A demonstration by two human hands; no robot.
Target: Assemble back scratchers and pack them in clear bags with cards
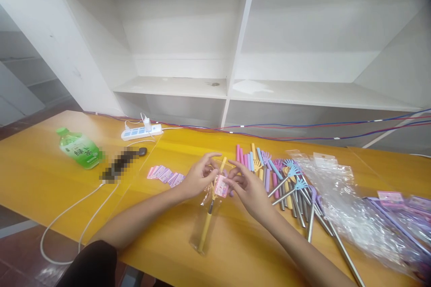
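Observation:
A clear plastic bag point(197, 233) hangs between my hands over the table, with a yellow-handled stick point(206, 228) inside it. My left hand point(199, 176) pinches the upper left side of the bag. My right hand point(247, 188) holds a small pink printed card point(221, 186) at the bag's upper part, thumb and fingers at its right edge. The top end of the yellow stick shows between my fingertips. Left of my left hand, several pink and purple cards point(164, 175) lie in an overlapping row.
Colourful hand-shaped scratchers point(292, 171) with metal rods are piled to the right. Beyond them lie clear plastic bags point(340, 202) and packed items point(390, 199). At the left are a green bottle point(81, 149), a power strip point(141, 132) and a white cable point(57, 216). White shelving point(171, 85) stands behind.

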